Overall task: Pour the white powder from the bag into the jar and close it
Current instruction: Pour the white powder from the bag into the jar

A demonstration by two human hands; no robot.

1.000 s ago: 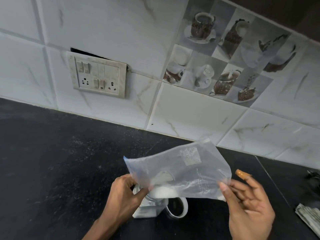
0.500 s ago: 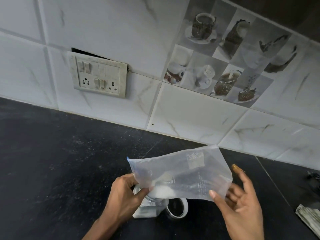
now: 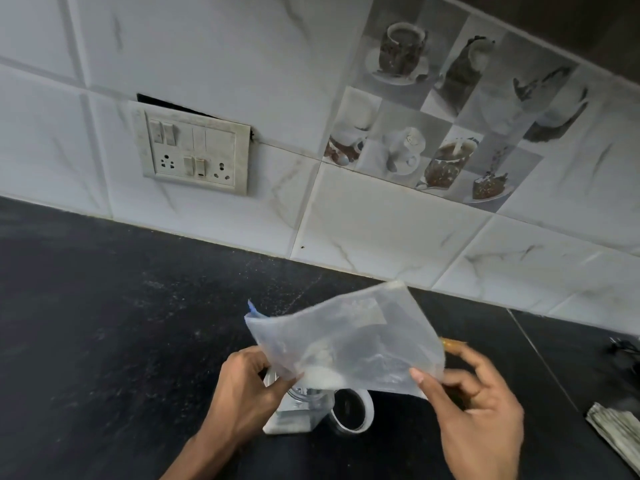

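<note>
- Bag (image 3: 346, 341): thin clear plastic, blue strip at its upper left corner, pale printed patch near the top. You hold it tilted above the jar.
- White powder (image 3: 322, 377): small heap in the bag's lowest corner, right over the jar mouth.
- Jar (image 3: 298, 415): clear, squarish, uncapped, white at its base, upright on the black counter (image 3: 104, 341).
- Lid (image 3: 351, 410): round, just beside the jar's right.
- Your left hand (image 3: 242, 393): pinches the bag's lower left edge.
- Your right hand (image 3: 478, 410): pinches the bag's right edge, thumb in front.
</note>
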